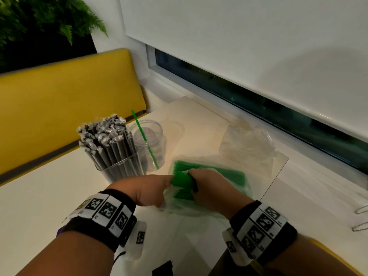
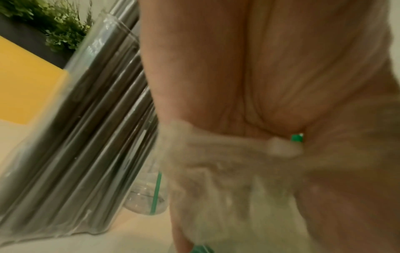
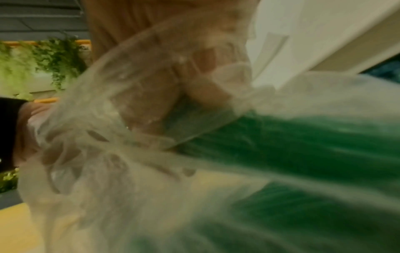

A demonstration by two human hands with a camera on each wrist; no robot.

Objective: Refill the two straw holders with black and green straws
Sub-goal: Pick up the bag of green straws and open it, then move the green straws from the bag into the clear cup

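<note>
A clear holder (image 1: 119, 166) at the table's left is packed with wrapped black straws (image 1: 107, 140). Just right of it stands a clear round holder (image 1: 153, 136) with a single green straw (image 1: 144, 138). In front lies a clear plastic bag (image 1: 199, 206) of green straws (image 1: 229, 174). My left hand (image 1: 165, 190) grips the bag's loose plastic (image 2: 227, 162) at its near end. My right hand (image 1: 194, 183) is curled round the bundled end of the green straws (image 3: 303, 145) through the bag. Both wrist views are blurred.
A crumpled clear bag (image 1: 247, 142) with nothing in it lies at the back right near the window sill. A yellow bench back (image 1: 69, 96) runs along the left, with fern leaves (image 1: 39, 16) above. Metal clips (image 1: 360, 218) lie at the right edge, a black object (image 1: 162, 268) near me.
</note>
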